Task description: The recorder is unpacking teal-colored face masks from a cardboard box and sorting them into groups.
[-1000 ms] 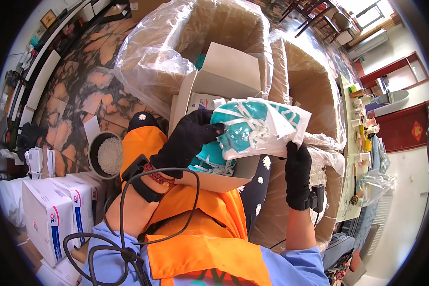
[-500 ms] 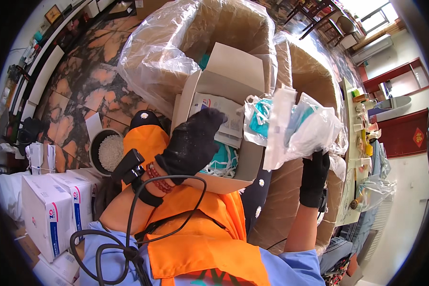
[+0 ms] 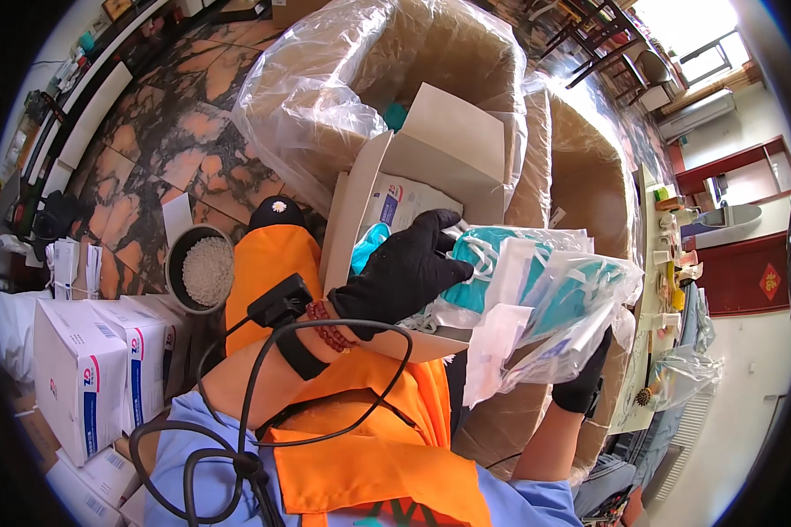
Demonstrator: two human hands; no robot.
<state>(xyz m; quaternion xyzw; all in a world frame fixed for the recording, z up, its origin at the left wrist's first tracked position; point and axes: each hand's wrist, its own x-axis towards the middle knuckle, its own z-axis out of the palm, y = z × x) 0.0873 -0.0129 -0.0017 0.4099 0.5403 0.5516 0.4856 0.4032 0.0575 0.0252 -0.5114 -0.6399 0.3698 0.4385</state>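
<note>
Two black-gloved hands worked over an open cardboard box point(image 3: 431, 167) resting on the person's orange-clad lap. Left hand point(image 3: 402, 274) lay flat, fingers spread and pressed down on the teal masks point(image 3: 483, 268) sitting in the box's mouth, pinching nothing. Right hand point(image 3: 584, 386) was closed from below on a clear plastic bag of masks point(image 3: 558, 312), most of its fingers hidden behind the bag. That bag lay just right of the left hand, touching the box's near right corner, its long axis running from the lower left up to the right; the right hand was the nearer one and carried it. Beyond the box's far edge stood big brown cartons in plastic wrap point(image 3: 325, 97). Off the person's left knee sat a round bowl of white granules point(image 3: 204, 270), and stacked white boxes point(image 3: 83, 369) stood near the left elbow.
</note>
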